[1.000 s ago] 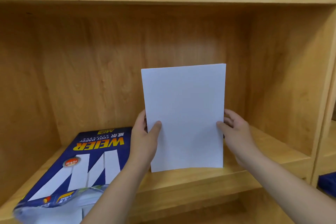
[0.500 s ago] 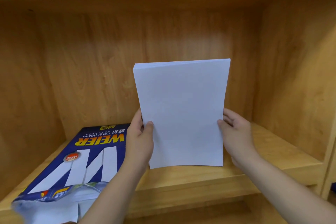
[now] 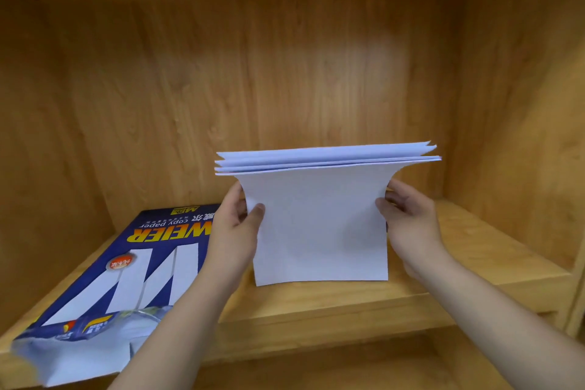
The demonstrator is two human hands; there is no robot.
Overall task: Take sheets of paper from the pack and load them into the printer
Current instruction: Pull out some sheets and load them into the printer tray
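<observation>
A stack of sheets [image 3: 319, 225] is pinched at its side edges by the left hand [image 3: 235, 231] and right hand [image 3: 408, 225], upright above the wooden shelf [image 3: 474, 250], top bent and fanned; the torn-open paper pack [image 3: 126, 269] lies flat at left

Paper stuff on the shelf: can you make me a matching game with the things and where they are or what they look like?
Things:
1. stack of sheets
2. paper pack
3. left hand
4. right hand

Descriptions:
A. blue, lying flat on the wooden shelf, torn open at the near end
B. gripping the stack's right edge
C. white, held upright, top edges fanned apart
D. gripping the stack's left edge, next to the pack

Pairs: 1-C, 2-A, 3-D, 4-B
</observation>
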